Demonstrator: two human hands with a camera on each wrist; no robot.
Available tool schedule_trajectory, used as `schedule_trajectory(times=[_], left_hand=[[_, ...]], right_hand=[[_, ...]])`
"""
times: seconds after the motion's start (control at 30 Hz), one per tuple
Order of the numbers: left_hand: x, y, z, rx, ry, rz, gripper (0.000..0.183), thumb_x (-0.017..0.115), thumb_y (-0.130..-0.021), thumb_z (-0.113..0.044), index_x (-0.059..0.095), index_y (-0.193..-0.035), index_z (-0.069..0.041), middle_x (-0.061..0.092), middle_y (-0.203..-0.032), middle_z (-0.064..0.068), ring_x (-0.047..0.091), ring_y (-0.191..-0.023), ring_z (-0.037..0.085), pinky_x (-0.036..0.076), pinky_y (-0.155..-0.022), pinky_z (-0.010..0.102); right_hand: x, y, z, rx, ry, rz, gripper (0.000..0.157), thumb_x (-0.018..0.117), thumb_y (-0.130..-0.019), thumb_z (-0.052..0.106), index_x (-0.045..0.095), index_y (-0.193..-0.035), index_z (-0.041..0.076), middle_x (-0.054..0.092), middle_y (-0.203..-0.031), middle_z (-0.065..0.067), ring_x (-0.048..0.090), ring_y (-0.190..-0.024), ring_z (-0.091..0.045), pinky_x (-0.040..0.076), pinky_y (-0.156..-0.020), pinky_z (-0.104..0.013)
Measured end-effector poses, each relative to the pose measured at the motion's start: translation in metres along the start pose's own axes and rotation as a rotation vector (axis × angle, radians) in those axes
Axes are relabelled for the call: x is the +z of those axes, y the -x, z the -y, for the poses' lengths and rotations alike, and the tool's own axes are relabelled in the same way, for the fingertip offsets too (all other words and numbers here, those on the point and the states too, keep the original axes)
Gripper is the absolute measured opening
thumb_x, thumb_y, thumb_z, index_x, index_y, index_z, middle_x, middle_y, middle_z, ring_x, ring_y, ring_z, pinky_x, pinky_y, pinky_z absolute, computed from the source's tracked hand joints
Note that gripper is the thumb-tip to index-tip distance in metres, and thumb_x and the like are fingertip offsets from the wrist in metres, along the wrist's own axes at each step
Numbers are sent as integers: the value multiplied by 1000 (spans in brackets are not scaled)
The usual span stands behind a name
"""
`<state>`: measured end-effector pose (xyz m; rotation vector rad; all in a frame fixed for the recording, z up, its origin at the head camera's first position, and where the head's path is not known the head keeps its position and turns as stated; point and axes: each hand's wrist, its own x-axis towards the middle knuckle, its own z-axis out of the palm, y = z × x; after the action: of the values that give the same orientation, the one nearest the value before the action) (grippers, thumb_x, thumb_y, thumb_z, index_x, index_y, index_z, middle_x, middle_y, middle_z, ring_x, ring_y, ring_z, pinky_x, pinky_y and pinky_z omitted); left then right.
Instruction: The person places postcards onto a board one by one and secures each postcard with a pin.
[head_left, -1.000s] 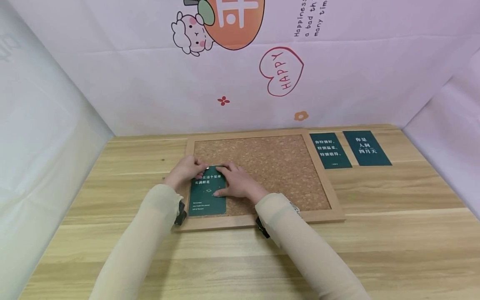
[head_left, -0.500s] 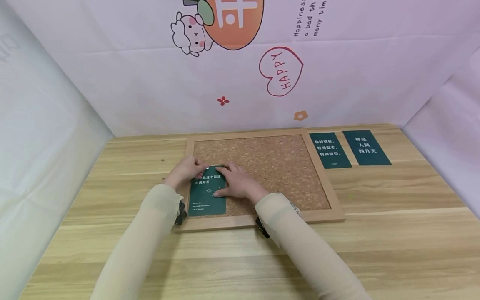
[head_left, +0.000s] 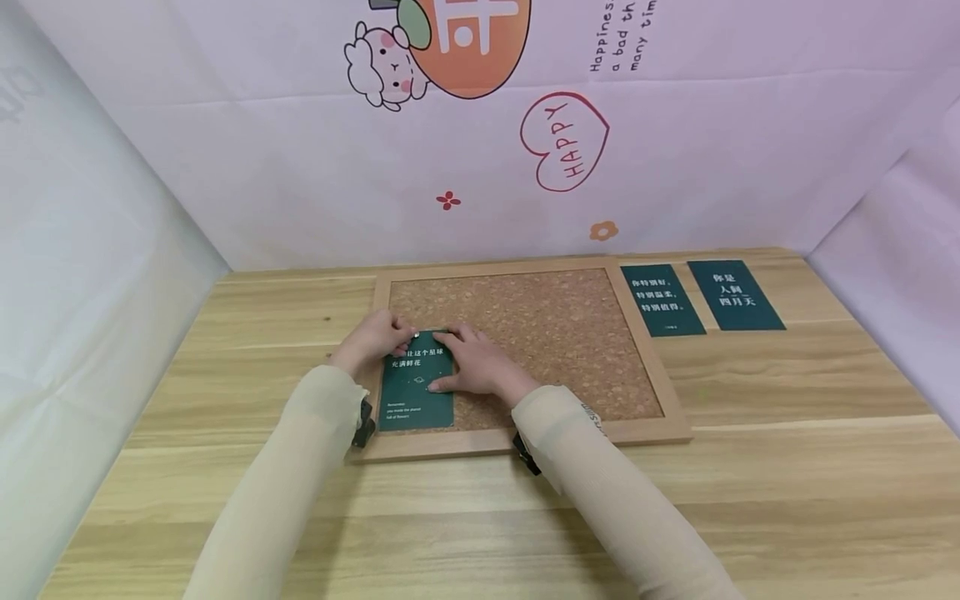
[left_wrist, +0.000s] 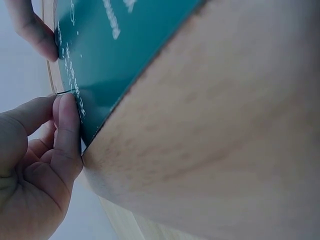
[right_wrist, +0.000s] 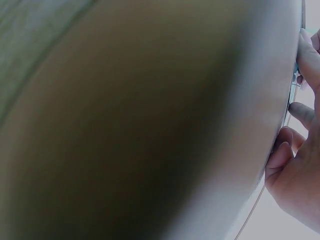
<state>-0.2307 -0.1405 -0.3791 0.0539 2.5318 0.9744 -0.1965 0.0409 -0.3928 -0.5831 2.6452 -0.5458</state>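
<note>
A dark green card (head_left: pixel 415 400) with white lettering lies on the left part of a wood-framed corkboard (head_left: pixel 562 342). At the card's top edge, my left hand (head_left: pixel 369 342) pinches a small pushpin (head_left: pixel 416 335) between thumb and forefinger. Its thin needle shows by the fingertips of the left hand (left_wrist: pixel 37 160) in the left wrist view; the fingers cover the rest. My right hand (head_left: pixel 480 364) rests with spread fingers over the card's right edge, thumb touching its face. Only part of the right hand (right_wrist: pixel 300 160) shows in the right wrist view.
Two more green cards, a nearer one (head_left: pixel 663 321) and a farther one (head_left: pixel 738 312), lie on the wooden table (head_left: pixel 787 467) right of the board. A white printed cloth (head_left: pixel 300 183) hangs behind, with white cloth at both sides.
Both hands stay in place at the card, without visible movement. The head view has shifted very slightly.
</note>
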Motion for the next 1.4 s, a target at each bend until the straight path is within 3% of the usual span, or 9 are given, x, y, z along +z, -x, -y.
schedule_trajectory(times=[0.27, 0.6, 0.8, 1.4], left_hand=[[0, -1, -2, 4, 7, 0, 28, 47, -101, -17, 55, -78, -3, 51, -77, 1, 57, -68, 6, 53, -67, 20], [0, -2, -1, 2, -8, -10, 28, 46, -101, -16, 58, -81, 0, 55, -84, 4, 57, -67, 7, 54, -68, 21], [0, -1, -2, -1, -28, -8, 31, 47, -101, -15, 56, -74, -2, 53, -76, 1, 56, -63, 6, 52, -64, 20], [1, -1, -5, -13, -76, -11, 28, 48, -100, -16, 61, -82, 2, 51, -72, -1, 53, -60, 5, 49, -61, 18]], right_hand=[[-2, 1, 0, -5, 0, -2, 84, 66, -85, 50, 26, -152, 19, 19, -159, -7, 22, -146, -31, 30, -116, -47], [-2, 1, 1, -10, 7, 2, 83, 66, -85, 50, 27, -152, 19, 20, -159, -6, 24, -145, -31, 31, -116, -47], [-2, 0, 1, -5, 7, 4, 84, 66, -85, 50, 26, -152, 20, 20, -159, -6, 22, -146, -31, 30, -116, -47], [0, 0, 0, -3, 0, -4, 84, 66, -84, 50, 26, -152, 19, 19, -159, -6, 22, -146, -30, 29, -117, -47]])
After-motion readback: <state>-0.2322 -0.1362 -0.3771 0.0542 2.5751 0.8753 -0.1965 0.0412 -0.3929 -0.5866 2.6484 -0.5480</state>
